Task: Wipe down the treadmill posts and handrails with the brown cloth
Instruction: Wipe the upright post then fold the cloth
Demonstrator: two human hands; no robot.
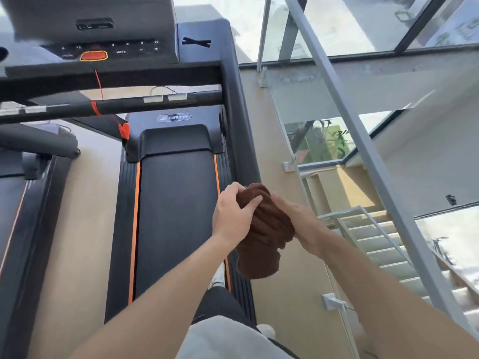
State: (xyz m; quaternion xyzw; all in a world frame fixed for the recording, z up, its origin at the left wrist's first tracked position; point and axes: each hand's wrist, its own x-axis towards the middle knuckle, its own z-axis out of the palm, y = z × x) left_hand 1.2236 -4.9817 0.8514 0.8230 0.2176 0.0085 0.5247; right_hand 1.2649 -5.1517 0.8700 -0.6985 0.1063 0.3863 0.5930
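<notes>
Bright gym floor beside a glass wall (324, 104) with a stairwell (375, 242) below it; pale flooring, a second machine at far left. We stand on the treadmill (176, 203), console (103, 47) ahead, the right post (238, 112) running down toward us.

The brown cloth (267, 229) is bunched in a thick wad, held in the air just right of the belt edge, near the lower end of that post; we cannot tell whether it touches the post. Left hand (234, 212): fingers curled over the wad's top, thumb laid across its front, a clear grip. Right hand (300, 218): lies against the cloth's far side, motion-blurred, so we cannot tell how its fingers sit.

Judgement: we are gathering or re-folding the cloth before a wipe. To do this well, we should flatten the wad to a broad pad, wrap it round the post, then draw it along in one long pass. A loose tail hangs below and should be tucked in.
</notes>
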